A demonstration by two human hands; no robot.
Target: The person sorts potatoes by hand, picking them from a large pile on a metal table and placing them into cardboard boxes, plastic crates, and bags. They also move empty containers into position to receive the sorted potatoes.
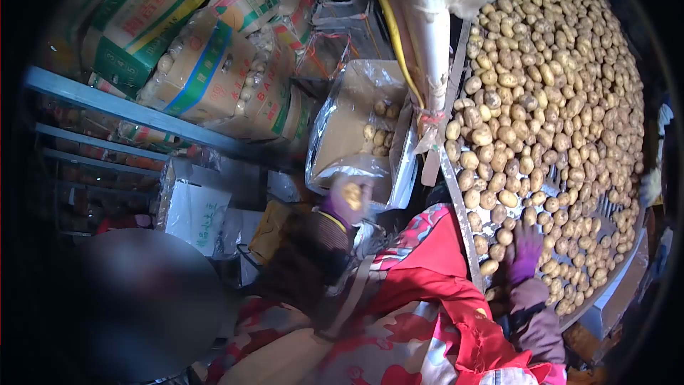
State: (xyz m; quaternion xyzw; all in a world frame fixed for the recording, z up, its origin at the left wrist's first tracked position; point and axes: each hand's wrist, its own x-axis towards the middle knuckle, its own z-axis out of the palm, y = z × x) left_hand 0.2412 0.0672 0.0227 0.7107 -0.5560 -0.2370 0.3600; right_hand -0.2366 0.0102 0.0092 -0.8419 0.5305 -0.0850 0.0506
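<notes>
My left hand [345,204], in a purple glove and smeared by motion, is closed around a potato [352,195]. It is at the near edge of an open cardboard box [342,100] lined with clear plastic. Several potatoes [377,137] lie in the far right part of that box. On the right, my right hand [526,251], also purple-gloved, rests among loose potatoes [541,114] spread over a wide sorting table. Its fingers are stretched out, and I see nothing gripped in them.
A white post [429,28] with a yellow cable stands between box and table. The table's metal edge [464,224] runs beside my body. Filled potato cartons [206,64] are stacked at upper left behind a blue rail [128,107]. Another person's glove [650,189] shows at far right.
</notes>
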